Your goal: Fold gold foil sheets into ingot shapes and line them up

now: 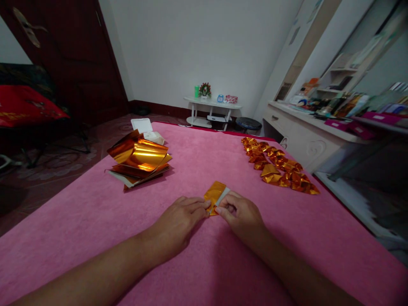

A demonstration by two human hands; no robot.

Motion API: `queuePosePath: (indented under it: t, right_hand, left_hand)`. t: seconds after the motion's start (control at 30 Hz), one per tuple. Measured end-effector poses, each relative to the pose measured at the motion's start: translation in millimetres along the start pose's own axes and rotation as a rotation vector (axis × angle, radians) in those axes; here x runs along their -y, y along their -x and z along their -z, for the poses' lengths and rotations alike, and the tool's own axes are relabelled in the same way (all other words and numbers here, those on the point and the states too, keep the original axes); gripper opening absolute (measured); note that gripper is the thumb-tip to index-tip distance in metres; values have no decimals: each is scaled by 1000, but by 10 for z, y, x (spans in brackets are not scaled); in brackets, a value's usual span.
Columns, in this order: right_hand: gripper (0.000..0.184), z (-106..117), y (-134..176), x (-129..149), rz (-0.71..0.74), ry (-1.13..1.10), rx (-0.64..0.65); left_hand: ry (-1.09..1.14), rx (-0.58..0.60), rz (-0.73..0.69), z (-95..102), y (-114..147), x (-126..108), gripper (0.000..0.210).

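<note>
— Where's the gold foil piece (214,194) lying?
— On the pink bed (197,170), long axis running from the hands up and right, away from the person.
— And the hands?
— Left hand (178,221) and right hand (239,214) both pinch its near end; that end is hidden under the fingertips.
</note>
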State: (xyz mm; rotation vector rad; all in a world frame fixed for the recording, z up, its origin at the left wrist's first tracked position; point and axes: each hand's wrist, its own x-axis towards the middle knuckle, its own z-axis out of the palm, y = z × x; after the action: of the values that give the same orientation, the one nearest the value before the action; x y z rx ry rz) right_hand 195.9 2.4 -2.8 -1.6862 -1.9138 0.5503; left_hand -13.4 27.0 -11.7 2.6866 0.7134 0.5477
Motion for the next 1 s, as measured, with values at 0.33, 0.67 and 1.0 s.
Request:
queuePosePath:
  t: [0.33,0.67,1.0]
  right_hand:
    - [10,-11,-18,62,-36,120,-23]
    - [9,-2,-46,112,-104,124,6]
    - [7,-6,-87,74,-154,80,57]
  left_hand:
    - [20,41,-24,72,-28,-57,48]
    - [-79,37,-44,24,-19,-22,40]
    - [-127,49,-51,0,-4,-1,49]
